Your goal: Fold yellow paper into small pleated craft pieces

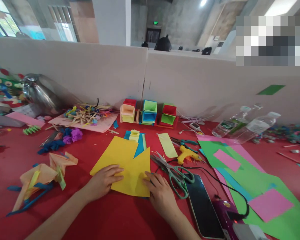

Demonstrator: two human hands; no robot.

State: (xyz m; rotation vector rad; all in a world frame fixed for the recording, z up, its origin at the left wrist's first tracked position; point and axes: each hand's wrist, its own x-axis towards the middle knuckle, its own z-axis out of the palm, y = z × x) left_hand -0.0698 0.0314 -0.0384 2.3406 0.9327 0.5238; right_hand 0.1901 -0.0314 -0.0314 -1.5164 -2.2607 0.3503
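No wording can be read. A lit green sign [155, 22] glows above a dark doorway [153, 35], its marking too small to make out; the label [226, 125] on a clear bottle [237, 116] is blurred.

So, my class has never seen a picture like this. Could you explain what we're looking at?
There's no machine here: these are a person's bare left hand and right hand. The single picture comes from a camera worn on their head, looking forward and down. Both hands touch yellow paper on a red table. The left rests on it; the right is at its edge, though whether it pinches the paper is unclear. To the right lie scissors, a phone, a yellow glue gun and a large green sheet. Small coloured boxes stand farther back.
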